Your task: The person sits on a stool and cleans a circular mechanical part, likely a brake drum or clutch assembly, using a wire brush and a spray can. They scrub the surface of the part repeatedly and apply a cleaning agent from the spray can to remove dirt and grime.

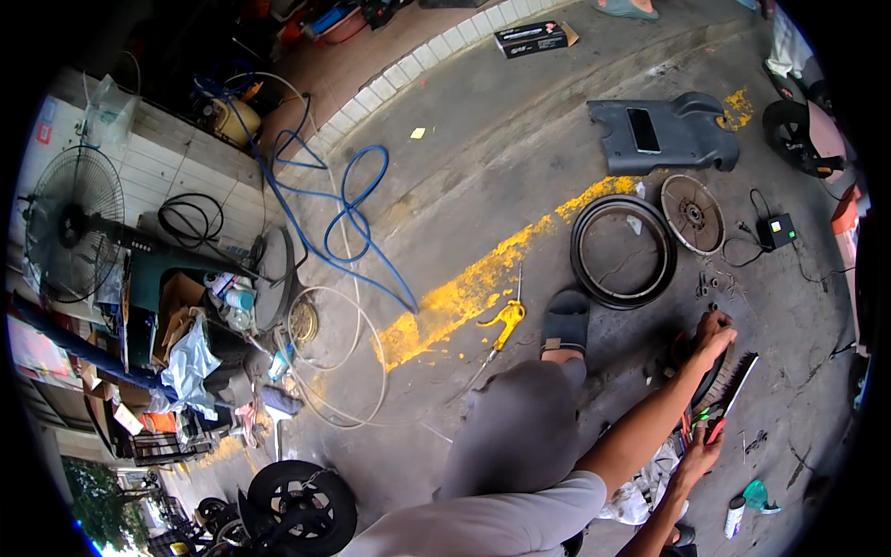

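**Both hands on a small wheel at the pavement's right side**

While the person crouches over the grey concrete (464,167), one sandalled foot (565,327) planted ahead of the bent knee, both bare hands meet at a small black wheel (715,379) standing on edge at the right of the view. Its long axis runs from upper right, near the scattered small parts, down to lower left toward the body, so the tread faces up and to the right. The left hand (713,332) rests on top of the wheel with fingers curled down over the rim, clamped on it. The right hand (698,453) comes in from below and is closed round a red-handled tool (713,429), whose tip points up toward the wheel's lower edge; whether the tip touches the wheel cannot be made out.

Just beyond the left hand lie small bolts (710,283). Farther up sit a loose black tyre (623,251), lying flat, and a spoked hub disc (692,214) just beside it on the right. A grey plastic body panel (664,135) lies above those, well apart from the hands. A yellow air gun (504,320) lies on the worn yellow line, left of the foot, its nozzle pointing down-left. A blue hose (348,209) loops across the ground at the left.
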